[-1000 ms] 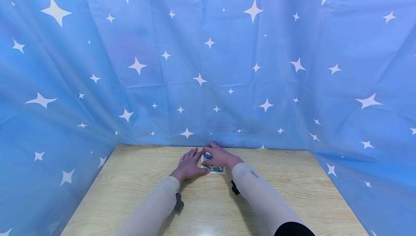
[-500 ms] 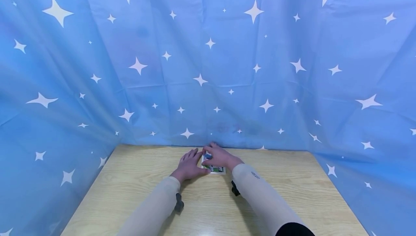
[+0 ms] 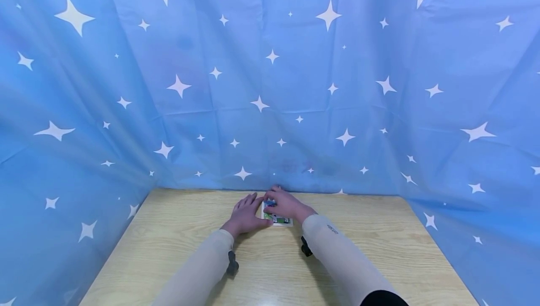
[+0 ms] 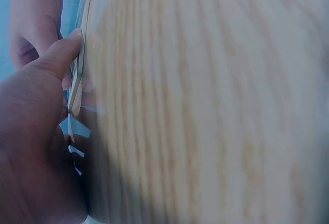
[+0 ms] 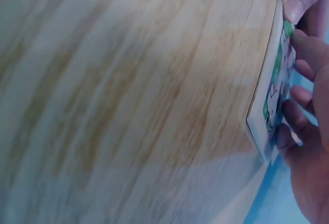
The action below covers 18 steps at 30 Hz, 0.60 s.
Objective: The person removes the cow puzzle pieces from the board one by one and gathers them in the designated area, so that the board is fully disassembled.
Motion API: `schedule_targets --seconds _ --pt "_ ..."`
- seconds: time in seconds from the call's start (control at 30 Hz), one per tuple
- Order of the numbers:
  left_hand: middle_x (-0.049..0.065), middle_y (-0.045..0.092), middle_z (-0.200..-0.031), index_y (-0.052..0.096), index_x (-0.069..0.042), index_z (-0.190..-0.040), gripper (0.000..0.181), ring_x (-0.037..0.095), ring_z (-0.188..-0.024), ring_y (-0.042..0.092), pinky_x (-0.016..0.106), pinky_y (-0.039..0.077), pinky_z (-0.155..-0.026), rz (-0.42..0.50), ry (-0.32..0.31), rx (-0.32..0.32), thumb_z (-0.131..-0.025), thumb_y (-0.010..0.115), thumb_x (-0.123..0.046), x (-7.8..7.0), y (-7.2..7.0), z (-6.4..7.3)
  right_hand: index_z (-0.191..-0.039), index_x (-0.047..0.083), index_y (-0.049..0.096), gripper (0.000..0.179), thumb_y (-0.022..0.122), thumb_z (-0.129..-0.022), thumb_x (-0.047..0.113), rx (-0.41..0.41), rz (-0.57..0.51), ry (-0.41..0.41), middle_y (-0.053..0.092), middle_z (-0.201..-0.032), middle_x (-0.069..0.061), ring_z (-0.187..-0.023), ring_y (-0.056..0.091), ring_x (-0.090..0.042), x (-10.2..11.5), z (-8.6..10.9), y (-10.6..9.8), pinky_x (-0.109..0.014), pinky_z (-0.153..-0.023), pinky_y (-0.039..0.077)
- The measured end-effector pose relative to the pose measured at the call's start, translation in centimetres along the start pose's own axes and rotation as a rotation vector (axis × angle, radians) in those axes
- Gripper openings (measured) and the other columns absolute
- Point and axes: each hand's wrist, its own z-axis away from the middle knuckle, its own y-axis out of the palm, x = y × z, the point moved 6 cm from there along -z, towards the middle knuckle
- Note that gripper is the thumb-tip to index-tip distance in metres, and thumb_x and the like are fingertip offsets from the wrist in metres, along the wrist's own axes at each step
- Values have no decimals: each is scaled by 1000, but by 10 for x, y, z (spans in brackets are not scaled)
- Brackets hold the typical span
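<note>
A small flat picture board (image 3: 281,220) with a white border and a green, blue and black cartoon print lies near the table's far edge. Along its left side rests my left hand (image 3: 246,215), fingers extended and thumb on the near left corner. In the left wrist view that thumb (image 4: 69,49) presses the board's edge (image 4: 77,82). My right hand (image 3: 284,204) lies over the upper right of the board. Its bent fingers (image 5: 300,113) touch the printed face (image 5: 275,90), thumb and fingers apart. Whether they pinch a loose piece is hidden.
The wooden table (image 3: 337,259) spreads around both forearms. Behind it and along both sides hangs a blue curtain (image 3: 261,71) with white stars, close beyond the board. A dark camera is strapped under each wrist.
The right thumb and fingertips have shifted slightly to the right, and a little more of the print shows beside them. The left hand and the board stay in place.
</note>
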Motion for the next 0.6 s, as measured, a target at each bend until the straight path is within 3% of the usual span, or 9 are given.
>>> schedule_targets --seconds 0.27,0.6 --pt "19 23 -182 40 -17 -173 97 44 -168 16 71 13 -131 10 1 11 -97 72 -69 -6 -4 3 -138 18 76 37 74 -109 40 -10 75 -28 59 -125 0 -105 62 -12 -2 1 1 -39 -97 57" --pt "14 18 -184 35 -25 -176 103 40 -170 11 69 9 -132 -2 -14 21 -94 69 -78 10 7 -6 -138 17 74 35 75 -109 35 14 56 -23 60 -129 -2 -110 63 -17 1 -1 -2 -43 -100 56"
